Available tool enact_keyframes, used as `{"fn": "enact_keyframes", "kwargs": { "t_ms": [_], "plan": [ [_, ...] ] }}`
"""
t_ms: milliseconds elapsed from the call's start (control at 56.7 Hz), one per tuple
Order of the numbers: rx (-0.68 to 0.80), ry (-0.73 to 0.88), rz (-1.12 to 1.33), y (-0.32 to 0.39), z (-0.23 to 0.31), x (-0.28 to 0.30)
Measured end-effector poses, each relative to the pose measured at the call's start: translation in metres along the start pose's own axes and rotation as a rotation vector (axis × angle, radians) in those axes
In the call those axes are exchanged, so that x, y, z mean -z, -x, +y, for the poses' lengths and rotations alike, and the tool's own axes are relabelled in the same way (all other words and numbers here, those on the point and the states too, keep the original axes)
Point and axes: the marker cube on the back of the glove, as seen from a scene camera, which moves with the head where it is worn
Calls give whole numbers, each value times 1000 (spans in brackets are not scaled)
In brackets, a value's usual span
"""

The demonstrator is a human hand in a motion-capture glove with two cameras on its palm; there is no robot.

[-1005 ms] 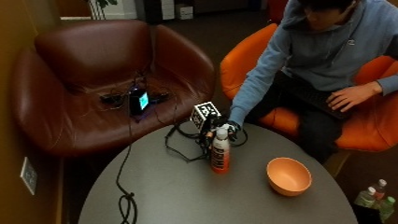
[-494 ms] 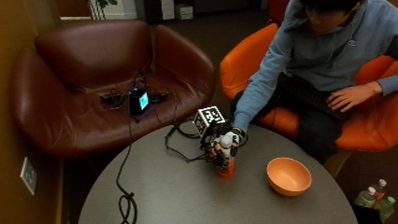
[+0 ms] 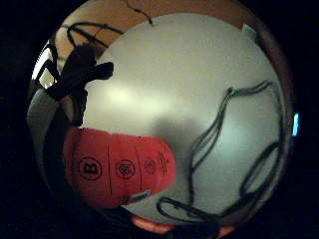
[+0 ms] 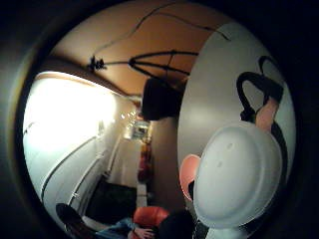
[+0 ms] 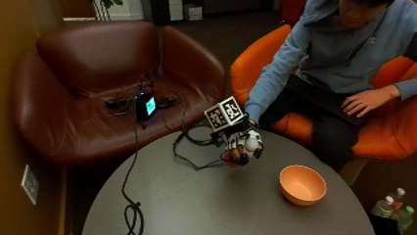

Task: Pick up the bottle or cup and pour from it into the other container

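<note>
Now the bottle [image 5: 246,145] is held in the gloved right hand [image 5: 238,146], fingers curled round it, lifted clear of the table [image 5: 196,200] with its white cap [image 4: 238,174] facing out. Its orange label [image 3: 119,167] is seen close to the palm. The bowl [image 5: 302,184] is set on the table, near the hand.

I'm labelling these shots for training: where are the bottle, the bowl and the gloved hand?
bottle [image 3: 119,169]: little finger side palm view, on its red label.
bowl [image 5: 302,184]: outside view, on its orange inside.
gloved right hand [image 5: 241,144]: outside view, on its fingers round the bottle.
</note>
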Motion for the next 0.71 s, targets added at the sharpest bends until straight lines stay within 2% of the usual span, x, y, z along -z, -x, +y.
{"fn": "enact_keyframes", "kwargs": {
  "t_ms": [176,335,582,706],
  "plan": [
    [180,176,391,54,5,10],
    [266,289,689,111,0,5],
    [427,413,1308,162,22,-27],
    [504,463,1517,176,31,-53]
  ]
}}
